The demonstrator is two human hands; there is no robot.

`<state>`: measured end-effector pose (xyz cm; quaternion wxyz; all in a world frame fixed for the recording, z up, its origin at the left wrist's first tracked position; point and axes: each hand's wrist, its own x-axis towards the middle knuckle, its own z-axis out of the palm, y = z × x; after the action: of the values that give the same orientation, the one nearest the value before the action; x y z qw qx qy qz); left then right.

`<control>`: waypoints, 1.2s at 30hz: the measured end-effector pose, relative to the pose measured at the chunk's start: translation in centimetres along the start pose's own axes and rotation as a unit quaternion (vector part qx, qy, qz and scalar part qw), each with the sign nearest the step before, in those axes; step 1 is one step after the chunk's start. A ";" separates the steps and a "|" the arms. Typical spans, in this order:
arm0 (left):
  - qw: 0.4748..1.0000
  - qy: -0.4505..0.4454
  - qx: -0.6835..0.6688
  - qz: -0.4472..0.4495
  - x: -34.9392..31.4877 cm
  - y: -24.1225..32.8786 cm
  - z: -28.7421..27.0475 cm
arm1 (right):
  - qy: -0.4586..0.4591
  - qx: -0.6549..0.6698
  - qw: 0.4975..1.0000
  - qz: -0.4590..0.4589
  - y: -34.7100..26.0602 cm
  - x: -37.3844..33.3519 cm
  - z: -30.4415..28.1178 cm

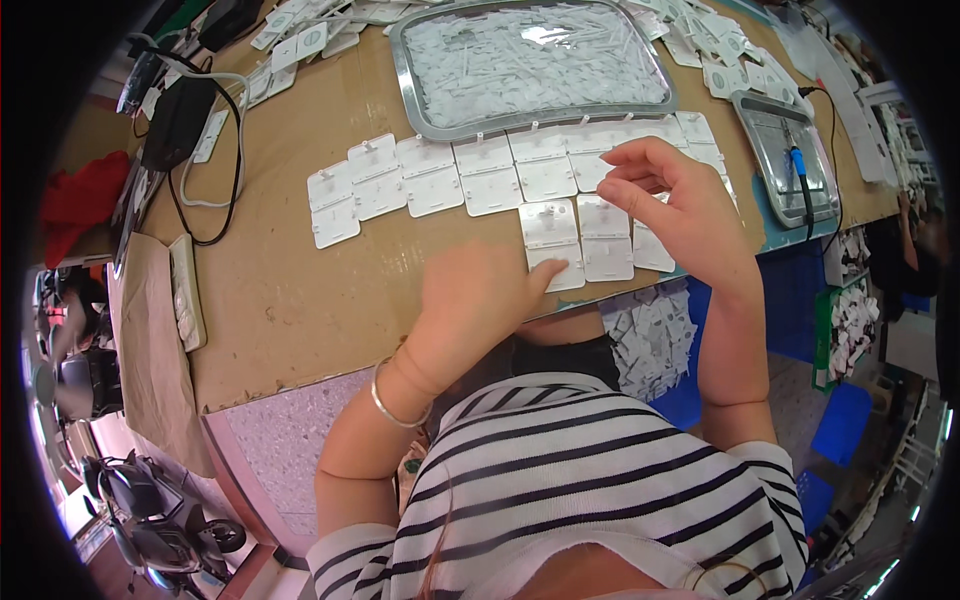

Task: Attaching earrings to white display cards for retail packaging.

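White rectangular plastic plates (433, 188) lie in rows on the brown table, most of them paired edge to edge. A shorter row stands nearer to me, with a pair of plates (605, 240) in it. My left hand (475, 285) is smeared by motion beside that row; its thumb stretches over the lower plate at the row's left end, and its other fingers cannot be made out. Above the right part of the rows hovers my right hand (685, 205), its thumb and curled forefinger apart, with nothing visible between them. It hides some plates.
A metal tray (408, 85) full of small white pieces sits at the back. Loose white plates (300, 45) pile up around it. At the right, a smaller metal tray (748, 130) holds a blue-and-black corded tool (798, 165). Black adapters (180, 120) and cables lie left.
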<state>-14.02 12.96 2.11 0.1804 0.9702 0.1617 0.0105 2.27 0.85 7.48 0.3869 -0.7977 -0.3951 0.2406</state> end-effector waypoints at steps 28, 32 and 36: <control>0.984 0.169 -0.045 0.022 -1.6 0.1 2.1 | 0.002 0.035 0.999 -0.031 1.4 -0.4 0.1; 0.987 0.141 -0.076 0.019 -1.3 0.2 0.3 | -0.011 0.050 0.998 -0.036 1.7 0.0 0.2; 0.969 0.201 -0.143 0.001 3.0 -1.3 -3.5 | -0.003 0.057 0.998 -0.019 1.7 0.1 -0.4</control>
<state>-11.83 16.25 4.87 0.2815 0.9124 0.1906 0.2281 3.33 0.12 6.37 0.4355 -0.7658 -0.3971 0.2572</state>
